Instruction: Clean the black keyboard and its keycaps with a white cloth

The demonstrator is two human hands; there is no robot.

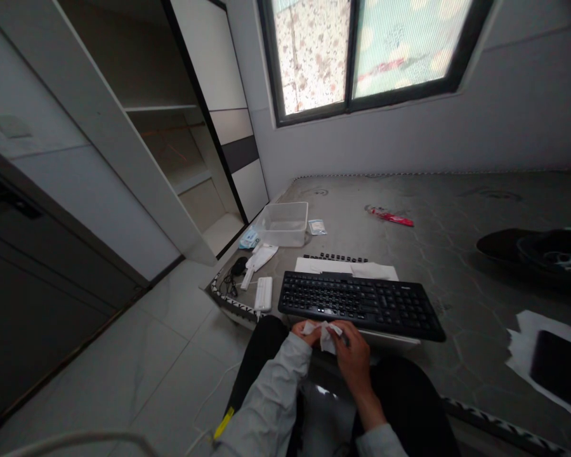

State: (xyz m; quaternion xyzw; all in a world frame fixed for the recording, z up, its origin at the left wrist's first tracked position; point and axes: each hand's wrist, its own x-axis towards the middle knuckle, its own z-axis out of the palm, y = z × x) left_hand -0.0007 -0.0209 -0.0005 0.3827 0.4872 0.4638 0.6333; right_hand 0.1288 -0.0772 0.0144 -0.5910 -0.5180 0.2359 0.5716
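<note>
A crumpled white tissue or wipe [327,341] is stretched between my two hands, just in front of the keyboard's near edge. My left hand [306,331] has its fingers closed on one side of the cloth. The other side is pinched by my right hand [353,352]. Directly beyond them lies a black keyboard [356,303], set on something white and flat that shows along its edges. Several small black pieces like keycaps [342,258] sit in a row behind white paper [321,264] at the keyboard's far side.
At left stand a clear plastic bin [285,238], a blue packet [249,238], a black mouse [239,266] and a white power strip [263,294]. A small packet [317,226] and a red object [393,218] lie farther back. Rightward are a dark bag-like item [504,244] and a black tablet-like slab [561,371].
</note>
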